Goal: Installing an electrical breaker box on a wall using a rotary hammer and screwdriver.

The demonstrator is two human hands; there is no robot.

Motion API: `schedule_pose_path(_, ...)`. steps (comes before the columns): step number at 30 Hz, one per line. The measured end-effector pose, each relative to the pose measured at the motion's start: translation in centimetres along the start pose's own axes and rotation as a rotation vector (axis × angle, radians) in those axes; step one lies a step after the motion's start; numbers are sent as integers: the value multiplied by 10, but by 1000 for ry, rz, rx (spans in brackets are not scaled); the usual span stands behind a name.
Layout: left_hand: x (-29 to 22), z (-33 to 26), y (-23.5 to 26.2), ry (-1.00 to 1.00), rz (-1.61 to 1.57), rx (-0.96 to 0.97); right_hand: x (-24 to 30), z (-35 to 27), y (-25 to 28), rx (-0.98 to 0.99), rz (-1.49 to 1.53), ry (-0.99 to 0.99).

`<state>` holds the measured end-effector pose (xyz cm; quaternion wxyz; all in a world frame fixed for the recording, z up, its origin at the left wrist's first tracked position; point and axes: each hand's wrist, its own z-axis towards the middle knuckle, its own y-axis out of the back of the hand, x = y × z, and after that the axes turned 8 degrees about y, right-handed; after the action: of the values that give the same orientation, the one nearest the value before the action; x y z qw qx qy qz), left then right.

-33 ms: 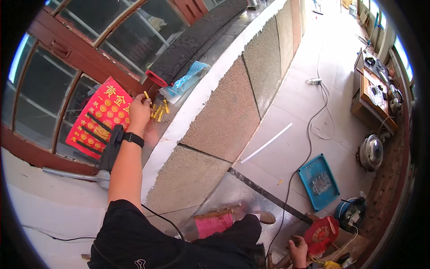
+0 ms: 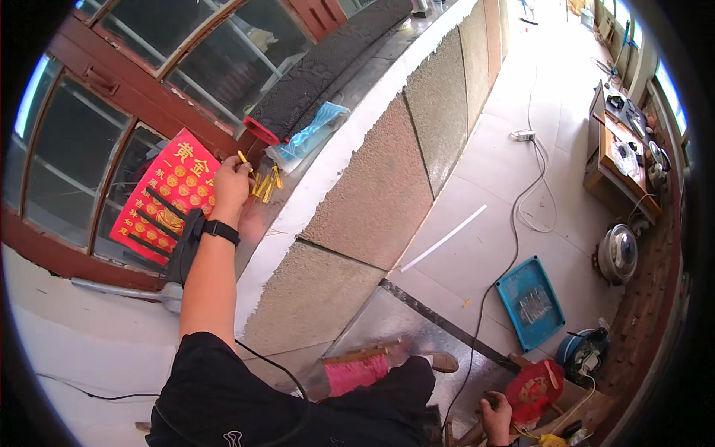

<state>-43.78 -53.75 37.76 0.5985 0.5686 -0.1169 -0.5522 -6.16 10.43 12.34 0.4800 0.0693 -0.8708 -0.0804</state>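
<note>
Blue tray [image 2: 521,287] with clear packets [image 2: 535,305] inside

Red poster [image 2: 167,197]: a rectangle with gold characters and round gold motifs, stuck on the window glass at left, tilted, just beside the raised left hand [image 2: 231,186].
Blue packet [image 2: 313,132]: a clear plastic wrapper with light-blue contents, lying on the grey sill against the end of a dark rolled mat.
Red bag [image 2: 532,391]: a rounded red package with a pale printed patch, on the floor at lower right, near the right hand [image 2: 495,417].
</note>
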Motion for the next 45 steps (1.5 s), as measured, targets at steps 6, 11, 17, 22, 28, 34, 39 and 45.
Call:
schedule_pose_path(6,-6,-3,0,132,-286,74,-2,2,-2,-17,55,-4)
schedule_pose_path(11,-17,-14,-1,201,-234,77,-2,0,-2,-12,32,6)
schedule_pose_path(17,-13,-15,7,-184,297,38,6,0,-4,19,-87,-28)
schedule_pose_path(22,-18,-13,7,-218,500,261,-9,2,-7,-26,70,4)
schedule_pose_path(28,-9,-3,0,-156,636,294,-1,3,-7,-20,26,15)
schedule_pose_path(34,-11,-10,-3,-240,506,116,-13,0,-10,-39,53,-1)
schedule_pose_path(39,-27,-12,4,-124,490,134,-22,-3,-14,-61,105,11)
schedule_pose_path(45,-14,-9,7,-159,366,-41,-26,-9,-17,-37,78,-31)
